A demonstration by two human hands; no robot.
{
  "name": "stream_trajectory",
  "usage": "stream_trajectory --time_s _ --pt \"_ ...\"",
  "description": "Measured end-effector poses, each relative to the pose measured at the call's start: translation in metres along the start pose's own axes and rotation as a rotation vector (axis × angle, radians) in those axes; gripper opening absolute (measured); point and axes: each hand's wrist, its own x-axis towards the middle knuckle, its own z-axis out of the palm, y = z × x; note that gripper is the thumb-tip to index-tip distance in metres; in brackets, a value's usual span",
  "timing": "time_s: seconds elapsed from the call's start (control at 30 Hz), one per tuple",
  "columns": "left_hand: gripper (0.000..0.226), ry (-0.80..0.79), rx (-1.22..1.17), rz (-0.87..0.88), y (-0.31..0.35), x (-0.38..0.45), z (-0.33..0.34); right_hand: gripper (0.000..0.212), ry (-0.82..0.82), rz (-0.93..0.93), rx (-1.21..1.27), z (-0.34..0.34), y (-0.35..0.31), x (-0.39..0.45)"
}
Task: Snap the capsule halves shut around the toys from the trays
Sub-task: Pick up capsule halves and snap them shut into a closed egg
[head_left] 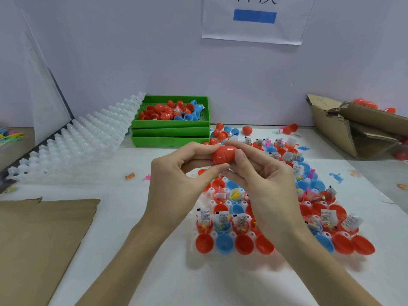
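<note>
A red capsule, its two halves joined, is held above the table between both hands. My left hand pinches its left end with thumb and fingers. My right hand grips its right end, thumb on the front. Below them lies a white tray with several open red and blue capsule halves; some hold small bagged toys.
Stacked green trays with loose capsules stand at the back. White empty trays lean at the left. A cardboard box sits at the right, a brown sheet at front left. Loose toys lie on the table.
</note>
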Motion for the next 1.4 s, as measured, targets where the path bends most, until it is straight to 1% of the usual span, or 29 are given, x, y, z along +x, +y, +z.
stream_trajectory --time_s 0.23,0.33,0.47,0.63,0.73,0.83,0.9,1.0,1.07,1.27,1.4 --pt "0.041 0.015 -0.006 -0.016 0.003 0.001 -0.001 0.027 -0.019 0.046 0.071 0.0 0.002 0.001" --pt "0.04 0.021 0.003 -0.009 0.004 0.0 0.0 0.026 -0.02 0.078 0.14 0.0 0.001 0.001" --pt "0.04 -0.001 0.017 -0.005 0.002 0.001 -0.003 0.028 -0.029 -0.001 0.0 -0.001 0.002 0.0" --pt "0.042 0.012 0.12 0.046 0.003 0.0 -0.004 0.03 -0.011 -0.151 -0.259 0.004 0.005 -0.002" --pt "0.036 0.021 0.129 0.079 0.003 -0.001 -0.001 0.031 -0.004 -0.249 -0.384 0.006 0.004 -0.003" --pt "0.031 0.028 0.136 0.132 0.003 -0.003 0.0 0.026 -0.027 -0.317 -0.429 0.006 0.001 -0.005" --pt "0.031 0.036 0.179 0.165 0.004 -0.003 0.0 0.022 -0.051 -0.313 -0.443 0.006 0.0 -0.005" --pt "0.031 0.044 0.246 0.212 0.003 -0.004 0.002 0.024 -0.054 -0.277 -0.447 0.005 0.0 -0.005" --pt "0.03 0.05 0.307 0.262 0.002 -0.006 0.003 0.021 -0.065 -0.265 -0.452 0.004 0.0 -0.005" --pt "0.032 0.089 0.417 0.331 0.002 -0.01 0.007 0.017 -0.068 -0.311 -0.506 0.003 0.002 -0.004" --pt "0.032 0.107 0.469 0.37 0.0 -0.013 0.01 0.018 -0.054 -0.334 -0.538 0.004 0.005 -0.005"
